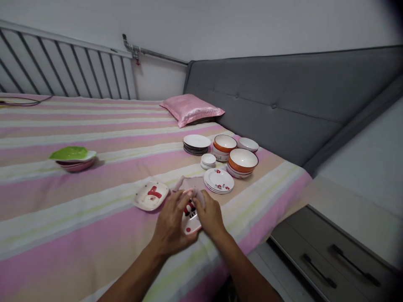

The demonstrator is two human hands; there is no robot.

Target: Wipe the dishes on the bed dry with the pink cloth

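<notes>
My left hand (170, 224) grips a small square white plate (190, 220) with a red and black picture, holding it by its left side above the bed. My right hand (210, 214) is closed on a pale pink cloth (189, 184) and presses it against the plate's upper right part. The cloth trails away toward the far side of the plate. A second square white plate (151, 195) with a red mark lies flat on the striped bedsheet (94, 176) just left of my hands.
Beyond my hands stand round flowered plates (218, 180), a stack of small saucers (208, 160), dark-rimmed plates (197, 144) and orange-and-white bowls (242, 162). A green dish on pink plates (74, 158) lies far left. A pink pillow (192, 109), grey headboard (283, 100) and drawer unit (330, 256) border the bed.
</notes>
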